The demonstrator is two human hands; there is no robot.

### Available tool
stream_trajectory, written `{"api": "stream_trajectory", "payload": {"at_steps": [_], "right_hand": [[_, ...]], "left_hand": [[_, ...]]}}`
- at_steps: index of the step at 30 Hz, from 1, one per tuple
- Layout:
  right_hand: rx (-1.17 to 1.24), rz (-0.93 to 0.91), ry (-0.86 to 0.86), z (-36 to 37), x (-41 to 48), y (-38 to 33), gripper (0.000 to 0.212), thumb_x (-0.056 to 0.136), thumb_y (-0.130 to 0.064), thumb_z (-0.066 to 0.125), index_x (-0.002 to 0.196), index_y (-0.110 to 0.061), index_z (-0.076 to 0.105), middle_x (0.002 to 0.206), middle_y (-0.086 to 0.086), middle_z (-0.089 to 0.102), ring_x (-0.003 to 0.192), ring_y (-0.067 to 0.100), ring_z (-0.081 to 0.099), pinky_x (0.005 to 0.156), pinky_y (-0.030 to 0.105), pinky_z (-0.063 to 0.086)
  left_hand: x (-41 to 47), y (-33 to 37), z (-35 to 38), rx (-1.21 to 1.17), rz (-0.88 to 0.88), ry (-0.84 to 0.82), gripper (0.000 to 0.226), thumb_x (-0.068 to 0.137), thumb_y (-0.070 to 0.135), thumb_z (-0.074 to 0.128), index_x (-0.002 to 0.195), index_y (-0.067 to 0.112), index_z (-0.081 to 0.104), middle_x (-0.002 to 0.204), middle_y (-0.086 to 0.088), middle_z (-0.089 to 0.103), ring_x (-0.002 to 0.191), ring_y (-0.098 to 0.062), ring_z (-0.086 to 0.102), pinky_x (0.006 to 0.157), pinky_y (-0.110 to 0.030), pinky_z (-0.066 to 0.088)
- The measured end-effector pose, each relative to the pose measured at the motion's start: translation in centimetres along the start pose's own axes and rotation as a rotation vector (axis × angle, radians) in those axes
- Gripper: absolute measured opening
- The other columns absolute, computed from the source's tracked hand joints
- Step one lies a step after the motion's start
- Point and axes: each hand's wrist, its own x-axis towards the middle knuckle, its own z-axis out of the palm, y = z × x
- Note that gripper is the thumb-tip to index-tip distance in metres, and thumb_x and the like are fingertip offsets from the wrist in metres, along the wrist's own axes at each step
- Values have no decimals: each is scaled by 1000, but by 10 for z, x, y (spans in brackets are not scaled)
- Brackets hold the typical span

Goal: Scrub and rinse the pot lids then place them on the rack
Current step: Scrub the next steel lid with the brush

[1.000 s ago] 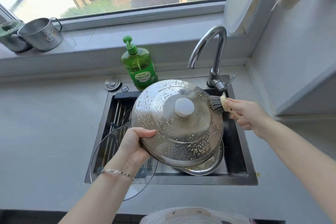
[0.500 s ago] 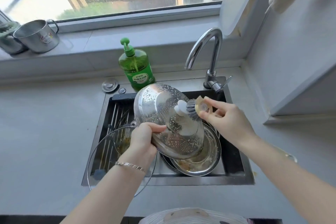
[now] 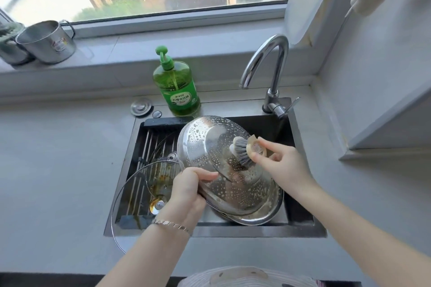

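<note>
Our left hand [image 3: 186,193] grips the soapy steel lid [image 3: 205,144] by its rim, tilting it over the sink [image 3: 268,230] so our right hand [image 3: 286,165], pinching the brush [image 3: 241,151], can scrub its middle.

We see a sudsy steel lid [image 3: 210,147] tilted, knob upward; a second steel lid [image 3: 268,214] lies beneath it; a greasy glass lid [image 3: 137,184] rests over the rack [image 3: 145,144].
</note>
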Motion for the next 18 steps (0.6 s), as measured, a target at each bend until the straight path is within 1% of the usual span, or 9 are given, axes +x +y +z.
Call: {"api": "stream_trajectory", "payload": {"at_steps": [3,4,6,8,10,12,14,16,18], "right_hand": [[-429,-115,60,9,1,-4,49,87,-50,55,134,-45,43,87,-14,66,88,13,58,66,27,43],[-474,-109,55,11,5,-4,49,87,-51,54,135,-44,42,99,-11,67,98,15,58,69,28,43],[-365,-33,6,10,17,-1,50,85,-52,56,133,-39,48,104,-10,64,101,14,56,73,27,42],[-121,97,-61,7,29,9,46,84,-53,58,125,-32,58,103,-12,65,92,11,57,76,27,44],[30,259,-96,3,33,26,39,85,-54,56,115,-30,65,78,-11,64,62,9,54,55,20,43],[104,408,-81,-1,33,49,40,85,-56,55,111,-28,65,63,-5,52,44,8,39,38,18,28],[186,505,-43,-6,30,68,44,85,-56,55,111,-21,64,64,1,47,42,9,30,35,16,22],[246,548,16,-12,27,79,48,87,-54,53,108,-12,63,65,3,42,42,9,25,34,13,19],[268,549,82,-20,27,86,49,88,-52,53,110,-9,62,66,4,42,43,9,25,34,13,18]], "left_hand": [[-1,-6,8,44,8,6,75,35,-13,60,110,-15,55,90,-21,60,77,-33,60,75,-40,52],[-1,-8,10,71,24,1,77,39,-15,61,115,-17,51,90,-22,61,74,-33,61,70,-38,52],[2,-8,10,148,53,-8,84,39,-13,65,121,-14,48,98,-23,65,84,-37,65,76,-41,54],[4,-8,9,234,63,-17,75,50,-18,65,123,-10,49,104,-18,66,95,-36,63,84,-40,50],[9,-11,6,330,61,7,64,63,-24,59,124,-8,48,107,-11,62,99,-32,58,88,-37,46],[14,-16,4,441,103,-13,43,65,-24,59,100,-1,60,96,-12,66,95,-33,61,88,-39,49],[23,-22,9,615,213,-92,36,67,-19,63,88,11,62,88,-8,69,87,-28,65,76,-34,53],[34,-31,20,824,370,-184,34,73,-10,64,90,18,56,88,-4,67,82,-22,64,67,-32,54],[49,-46,35,1025,519,-255,25,79,-1,59,94,17,48,88,-5,63,77,-27,61,63,-39,52]]}}
